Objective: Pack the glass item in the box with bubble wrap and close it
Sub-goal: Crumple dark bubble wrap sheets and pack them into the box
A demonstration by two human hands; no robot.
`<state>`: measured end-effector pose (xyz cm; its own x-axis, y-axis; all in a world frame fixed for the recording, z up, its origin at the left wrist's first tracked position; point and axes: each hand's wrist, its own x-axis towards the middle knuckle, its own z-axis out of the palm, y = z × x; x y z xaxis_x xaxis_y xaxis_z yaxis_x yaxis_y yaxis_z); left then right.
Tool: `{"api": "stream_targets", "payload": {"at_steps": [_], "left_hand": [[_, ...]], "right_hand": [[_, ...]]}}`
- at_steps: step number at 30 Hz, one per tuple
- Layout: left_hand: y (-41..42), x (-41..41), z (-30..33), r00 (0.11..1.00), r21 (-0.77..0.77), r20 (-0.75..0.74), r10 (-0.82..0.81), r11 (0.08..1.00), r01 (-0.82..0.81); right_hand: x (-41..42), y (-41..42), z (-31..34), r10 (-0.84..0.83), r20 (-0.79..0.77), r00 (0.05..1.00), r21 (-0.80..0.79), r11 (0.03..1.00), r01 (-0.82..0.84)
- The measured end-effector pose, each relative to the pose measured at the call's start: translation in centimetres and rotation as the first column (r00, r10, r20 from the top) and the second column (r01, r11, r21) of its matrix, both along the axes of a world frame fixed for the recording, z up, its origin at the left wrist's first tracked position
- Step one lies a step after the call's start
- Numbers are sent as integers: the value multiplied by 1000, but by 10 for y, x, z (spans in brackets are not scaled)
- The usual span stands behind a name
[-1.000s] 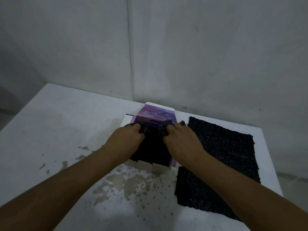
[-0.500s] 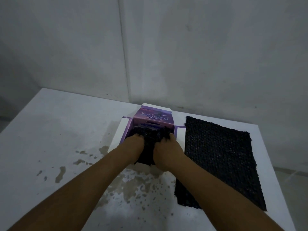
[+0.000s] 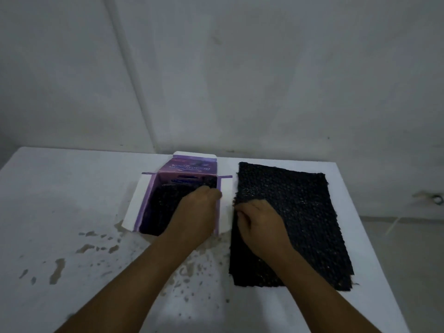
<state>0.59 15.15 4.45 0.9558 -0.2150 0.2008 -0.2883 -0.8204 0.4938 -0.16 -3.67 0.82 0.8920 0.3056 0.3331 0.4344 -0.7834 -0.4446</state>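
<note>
A purple box [image 3: 151, 200] lies open on the white table [image 3: 60, 200], its white flaps spread left and right. Inside it sits a bundle of black bubble wrap [image 3: 163, 203]; the glass item is hidden, if it is in there. My left hand [image 3: 194, 215] rests on that bundle, fingers curled, pressing down into the box. To the right lies a flat sheet of black bubble wrap [image 3: 300, 217]. My right hand [image 3: 259, 222] pinches the sheet's left edge, which is lifted slightly.
The table's top has worn, stained patches [image 3: 96, 248] in front of the box. Grey walls rise right behind the table. The table's right edge [image 3: 365, 236] runs close to the sheet, with floor beyond it.
My right hand left the box and moved right onto the loose sheet's edge. My left hand stayed on the bundle in the box. The camera's view shifted.
</note>
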Motion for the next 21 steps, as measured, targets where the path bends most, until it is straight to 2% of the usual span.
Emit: {"api": "stream_targets", "payload": {"at_steps": [2, 5, 8, 11, 13, 16, 18, 21], "left_hand": [[-38, -2, -6, 997, -81, 43, -66, 994, 70], [-96, -1, -28, 983, -94, -71, -170, 982, 163], [-134, 7, -62, 953, -17, -215, -211, 977, 212], [-131, 13, -93, 913, 116, -368, -178, 965, 235], [-172, 30, -113, 879, 200, -449, -159, 941, 272], [-167, 38, -120, 865, 289, -488, -117, 913, 287], [-170, 43, -125, 857, 302, -505, -106, 908, 291], [-166, 42, -129, 906, 333, -411, -103, 908, 254]], "right_hand": [[-4, -38, -13, -104, -126, 987, -9, 995, 104], [-3, -96, -36, -210, -271, 939, -118, 976, 184], [5, -142, -54, -239, -387, 890, -245, 958, 151], [15, -151, -62, -196, -475, 858, -355, 935, 17], [31, -194, -74, -226, -542, 810, -426, 904, -33], [42, -191, -79, -219, -573, 789, -460, 883, -89], [47, -193, -84, -214, -547, 810, -489, 866, -101], [46, -193, -93, -200, -444, 873, -522, 850, -70]]}}
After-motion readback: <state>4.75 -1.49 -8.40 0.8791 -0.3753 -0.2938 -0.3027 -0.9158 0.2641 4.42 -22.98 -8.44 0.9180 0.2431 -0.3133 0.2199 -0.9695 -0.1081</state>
